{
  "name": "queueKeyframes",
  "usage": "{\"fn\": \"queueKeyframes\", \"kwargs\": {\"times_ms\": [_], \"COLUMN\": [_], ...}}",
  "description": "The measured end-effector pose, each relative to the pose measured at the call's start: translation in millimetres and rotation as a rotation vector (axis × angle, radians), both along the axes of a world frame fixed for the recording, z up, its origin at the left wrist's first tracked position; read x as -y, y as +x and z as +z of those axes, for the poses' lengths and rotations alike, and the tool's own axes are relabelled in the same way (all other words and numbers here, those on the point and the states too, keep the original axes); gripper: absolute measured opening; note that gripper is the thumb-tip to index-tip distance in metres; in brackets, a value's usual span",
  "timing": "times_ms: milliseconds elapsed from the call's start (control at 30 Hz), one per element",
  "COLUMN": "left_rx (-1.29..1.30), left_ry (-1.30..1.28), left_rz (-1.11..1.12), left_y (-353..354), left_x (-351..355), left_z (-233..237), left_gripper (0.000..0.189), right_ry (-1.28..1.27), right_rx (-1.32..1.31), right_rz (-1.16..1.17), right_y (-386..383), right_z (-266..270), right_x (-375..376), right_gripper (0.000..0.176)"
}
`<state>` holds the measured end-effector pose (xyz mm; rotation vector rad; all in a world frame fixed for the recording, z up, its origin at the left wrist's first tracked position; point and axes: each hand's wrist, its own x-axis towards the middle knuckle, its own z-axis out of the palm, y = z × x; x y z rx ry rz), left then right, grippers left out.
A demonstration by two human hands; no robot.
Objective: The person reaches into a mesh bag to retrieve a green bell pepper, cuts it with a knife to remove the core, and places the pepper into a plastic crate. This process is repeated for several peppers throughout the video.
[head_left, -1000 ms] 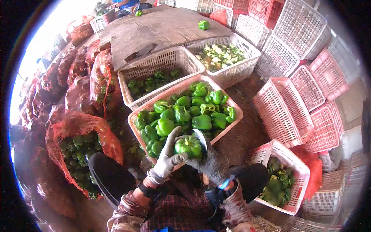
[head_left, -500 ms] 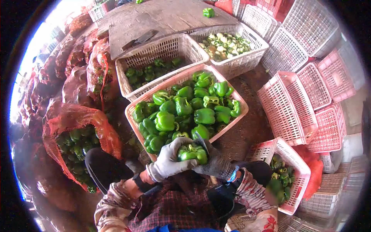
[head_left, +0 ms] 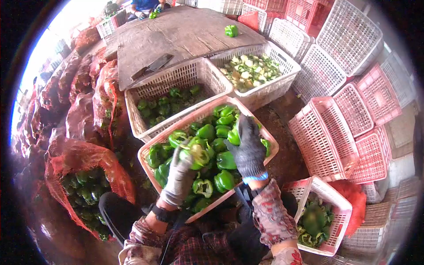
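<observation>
Stacked empty crates (head_left: 344, 35) in pink and white wall in the far side of a packed work floor. A worn wooden table (head_left: 176, 35) lies beyond both hands.

Head view: the pink crate (head_left: 143, 154) of green peppers (head_left: 225, 180) sits directly under the hands. The left hand (head_left: 179, 176), in a pale glove and blurred, looks closed on a cut pepper (head_left: 197, 154) with its pale inside showing, held just above the heap. The right hand (head_left: 249, 148), in a dark glove, lies palm down on the peppers further out. Whether its fingers grip one I cannot tell. Beyond the left hand is a white crate (head_left: 176, 75) with a few peppers. Beyond the right hand is another, holding cut pieces (head_left: 249, 68). A red net sack (head_left: 88, 163) sits to the left of the left hand.

To do this well, I judge the left hand should keep the cut pepper low over the heap so nothing drops outside the rim. The right hand should close on a single pepper on top rather than dig among them.

Half a second earlier both hands were together at the near rim, close to the body, clasping one pepper with a blade showing. They have since parted and moved out over the crate, and no blade is visible.
</observation>
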<state>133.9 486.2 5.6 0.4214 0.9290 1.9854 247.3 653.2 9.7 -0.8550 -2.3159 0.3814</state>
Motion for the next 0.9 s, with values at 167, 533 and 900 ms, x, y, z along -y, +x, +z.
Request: {"fn": "queueKeyframes", "kwargs": {"times_ms": [167,533,900], "left_rx": [-0.366,-1.439,-0.283], "left_ry": [-0.206,-0.329,-0.438], "left_rz": [-0.016,0.199,0.515], "left_y": [5,-8,9], "left_x": [8,1,19], "left_z": [7,-28,23], "left_gripper": [0.074,0.095,0.044], "right_ry": [-0.327,-0.679,-0.491], "right_rx": [0.585,0.000,-0.096], "right_rz": [0.272,0.354,0.340], "right_y": [-19,-19,-38], "right_z": [-57,-53,-14], "right_x": [-16,42,96], "right_gripper": [0.067,0.055,0.064]}}
